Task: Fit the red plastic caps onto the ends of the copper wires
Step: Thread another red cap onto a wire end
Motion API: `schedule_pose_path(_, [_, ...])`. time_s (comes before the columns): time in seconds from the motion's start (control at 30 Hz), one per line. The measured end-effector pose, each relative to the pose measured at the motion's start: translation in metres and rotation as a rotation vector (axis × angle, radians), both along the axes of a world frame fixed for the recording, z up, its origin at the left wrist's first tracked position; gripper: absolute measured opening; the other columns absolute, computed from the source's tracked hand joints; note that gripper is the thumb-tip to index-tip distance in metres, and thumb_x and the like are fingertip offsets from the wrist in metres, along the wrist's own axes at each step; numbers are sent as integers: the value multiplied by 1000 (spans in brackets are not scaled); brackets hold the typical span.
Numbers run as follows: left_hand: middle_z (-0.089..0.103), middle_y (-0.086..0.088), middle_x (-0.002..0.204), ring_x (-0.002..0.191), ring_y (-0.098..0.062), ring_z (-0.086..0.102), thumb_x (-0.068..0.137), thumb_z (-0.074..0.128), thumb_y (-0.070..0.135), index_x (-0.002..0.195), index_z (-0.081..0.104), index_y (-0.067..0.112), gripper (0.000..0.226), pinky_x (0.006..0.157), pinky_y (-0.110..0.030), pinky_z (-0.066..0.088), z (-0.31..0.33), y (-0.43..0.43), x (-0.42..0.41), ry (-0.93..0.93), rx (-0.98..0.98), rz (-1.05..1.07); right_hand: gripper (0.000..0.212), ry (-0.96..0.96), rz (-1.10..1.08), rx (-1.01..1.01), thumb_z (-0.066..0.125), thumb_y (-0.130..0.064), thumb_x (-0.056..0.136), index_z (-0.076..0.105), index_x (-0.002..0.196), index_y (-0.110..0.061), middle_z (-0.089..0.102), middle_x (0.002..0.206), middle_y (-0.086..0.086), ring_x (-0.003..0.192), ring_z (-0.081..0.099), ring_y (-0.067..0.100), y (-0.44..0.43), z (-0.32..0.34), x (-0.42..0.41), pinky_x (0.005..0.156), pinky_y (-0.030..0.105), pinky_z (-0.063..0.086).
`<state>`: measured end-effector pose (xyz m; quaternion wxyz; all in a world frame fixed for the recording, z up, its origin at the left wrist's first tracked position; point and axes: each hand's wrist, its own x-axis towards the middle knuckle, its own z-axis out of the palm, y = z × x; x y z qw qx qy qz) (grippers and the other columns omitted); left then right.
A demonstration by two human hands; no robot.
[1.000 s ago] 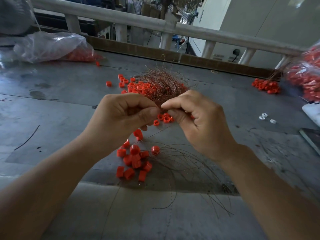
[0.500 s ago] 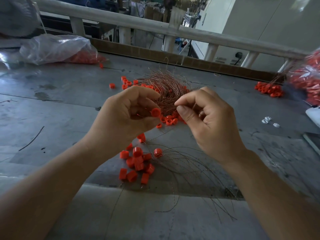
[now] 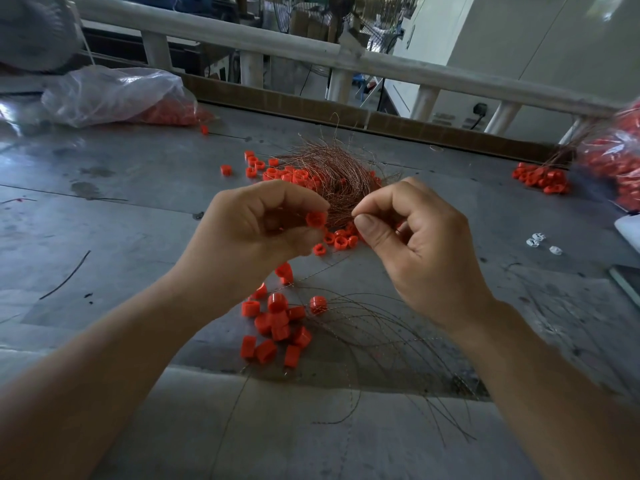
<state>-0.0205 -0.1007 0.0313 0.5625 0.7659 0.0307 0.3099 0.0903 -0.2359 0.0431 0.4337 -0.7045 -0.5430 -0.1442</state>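
Head view: a tangle of copper wires [image 3: 332,171] lies mid-way across the grey table [image 3: 104,216], and everything else is placed from it. Beyond the tangle the table ends at a brown cardboard strip [image 3: 277,98] under a pale railing [image 3: 242,39]. Far left of it sits a clear plastic bag [image 3: 114,95] with bare tabletop between; far right a second bag of caps [image 3: 616,161] crowds the edge, a small red pile [image 3: 540,178] beside it. Loose caps [image 3: 341,239] ring the tangle's base. On its near side lies a cluster of capped wires [image 3: 277,323], strands fanning right.

In front of the tangle, the left hand [image 3: 263,233] pinches one red cap [image 3: 316,219] between thumb and forefinger, its opening towards the right hand [image 3: 412,244]. That hand's thumb and forefinger are pressed together just beside the cap, not touching it; whatever they pinch is too fine to make out.
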Motion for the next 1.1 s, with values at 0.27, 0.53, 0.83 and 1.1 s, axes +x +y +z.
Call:
schedule_pose_path(0.27, [68, 6, 72, 63, -8, 63, 59, 65, 16, 88, 69, 24, 30, 63, -15, 51, 0, 3, 0, 31, -160, -68, 6, 20, -2, -1, 58, -10, 83, 63, 80, -7, 51, 75, -14, 68, 47, -5, -1, 1, -1, 63, 5, 37])
schedule_pose_path(0.53, [73, 3, 79, 73, -6, 68, 58, 63, 8, 88, 68, 22, 33, 67, -12, 50, 1, 0, -2, 26, -206, -134, 5, 44, 4, -7, 58, -10, 82, 63, 80, -8, 52, 75, -10, 67, 48, -2, -2, 2, -1, 63, 7, 37])
schedule_pose_path(0.83, [73, 8, 82, 74, -3, 68, 60, 62, 7, 91, 67, 20, 33, 68, -11, 50, 3, 0, -4, 32, -160, -150, 5, 2, 32, -47, 60, -8, 80, 64, 78, -6, 52, 73, -6, 67, 50, 5, 1, 0, -4, 62, 12, 41])
schedule_pose_path(1.1, [72, -3, 86, 77, -15, 69, 68, 66, 3, 94, 69, 17, 30, 68, -18, 53, 1, 5, -3, -4, -251, -207, 5, -35, 13, -53, 61, -8, 80, 66, 79, -7, 50, 72, -8, 68, 51, 4, 0, 2, -3, 63, 11, 40])
